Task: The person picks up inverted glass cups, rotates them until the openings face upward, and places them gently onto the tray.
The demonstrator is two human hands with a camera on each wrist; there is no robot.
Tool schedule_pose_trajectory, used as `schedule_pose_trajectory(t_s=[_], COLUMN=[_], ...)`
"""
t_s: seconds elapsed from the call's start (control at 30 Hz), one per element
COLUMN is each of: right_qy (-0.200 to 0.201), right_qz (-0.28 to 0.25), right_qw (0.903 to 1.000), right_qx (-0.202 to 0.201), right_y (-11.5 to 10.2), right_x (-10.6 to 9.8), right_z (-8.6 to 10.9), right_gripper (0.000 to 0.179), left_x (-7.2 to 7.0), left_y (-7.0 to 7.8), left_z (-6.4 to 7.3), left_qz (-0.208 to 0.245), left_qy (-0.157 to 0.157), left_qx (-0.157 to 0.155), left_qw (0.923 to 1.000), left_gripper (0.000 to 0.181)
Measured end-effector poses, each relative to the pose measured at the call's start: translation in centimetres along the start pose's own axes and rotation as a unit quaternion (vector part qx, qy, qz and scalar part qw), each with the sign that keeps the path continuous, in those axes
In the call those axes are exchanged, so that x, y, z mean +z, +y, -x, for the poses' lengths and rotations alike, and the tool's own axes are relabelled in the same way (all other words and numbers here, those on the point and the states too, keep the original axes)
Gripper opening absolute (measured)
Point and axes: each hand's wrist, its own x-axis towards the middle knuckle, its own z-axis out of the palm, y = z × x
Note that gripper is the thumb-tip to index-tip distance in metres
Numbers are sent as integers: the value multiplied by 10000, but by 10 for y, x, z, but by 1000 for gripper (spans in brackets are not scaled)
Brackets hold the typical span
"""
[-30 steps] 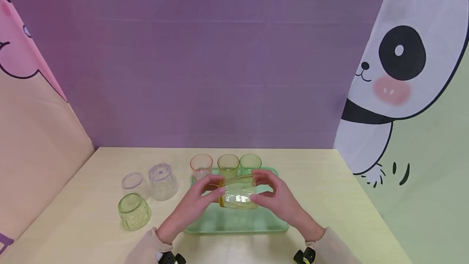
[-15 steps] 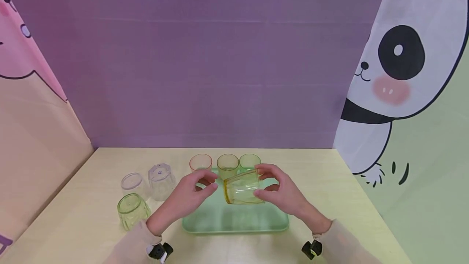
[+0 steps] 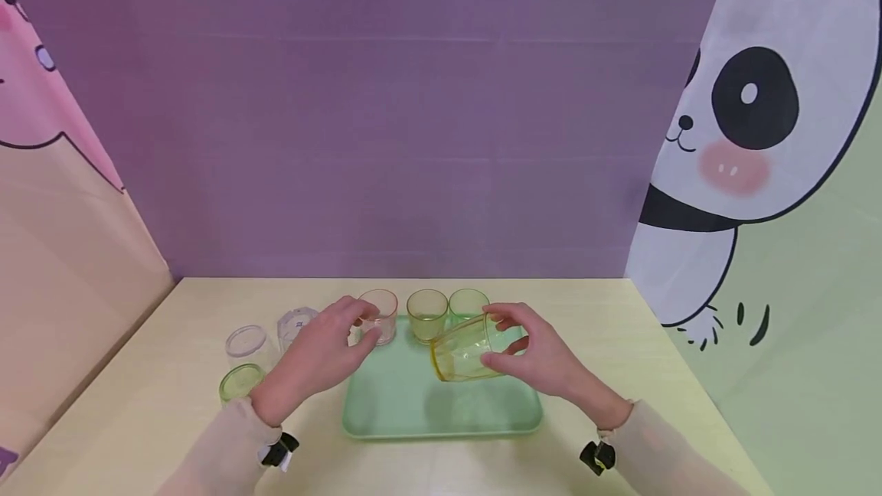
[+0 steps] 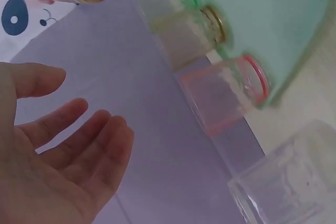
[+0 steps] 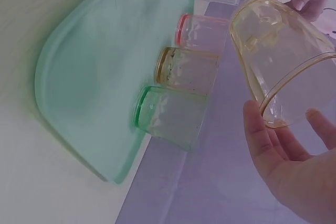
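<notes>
Over the green tray (image 3: 413,408), my right hand (image 3: 544,358) grips a yellow drinking glass (image 3: 456,353) near its rim, between thumb and fingers. The glass lies tilted on its side in the air, its thick base towards the left. My left hand (image 3: 320,354) is in the air left of the tray, in front of a pink glass (image 3: 387,334) in the head view. In the left wrist view its fingers (image 4: 105,156) are loosely bent with nothing between them. The pink glass, an amber glass (image 3: 427,321) and a green glass (image 3: 467,301) stand in a row along the tray's back edge.
On the table's left are two clear glasses, one farther forward (image 3: 249,343) and one partly behind my left hand (image 3: 292,324). A light green glass (image 3: 240,381) there is partly hidden by my left forearm. A purple backdrop (image 3: 413,136) rises behind the table.
My left hand has let go of the yellow glass and moved left. The right hand still holds the glass and has shifted slightly right, tilting its base a little downward.
</notes>
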Motion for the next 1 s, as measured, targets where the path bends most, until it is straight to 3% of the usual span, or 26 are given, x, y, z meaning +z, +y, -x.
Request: schedule_pose_trajectory(t_s=[0.17, 0.5, 1.0], right_qy=[48, 86, -177], right_qz=[383, 1214, 2461], right_qw=[9993, 9925, 9687], right_qx=[-14, 122, 274], right_y=[1, -4, -7], right_x=[-4, -9, -11], right_z=[-2, -4, 0], right_gripper=[60, 58, 61], left_x=[-4, -8, -22], left_y=[-8, -21, -38], left_z=[-1, -6, -3], left_qz=[-831, -1606, -2781], left_qy=[161, 382, 81], left_qx=[201, 293, 454], left_qw=[9962, 9858, 9594], left_gripper=[26, 29, 27])
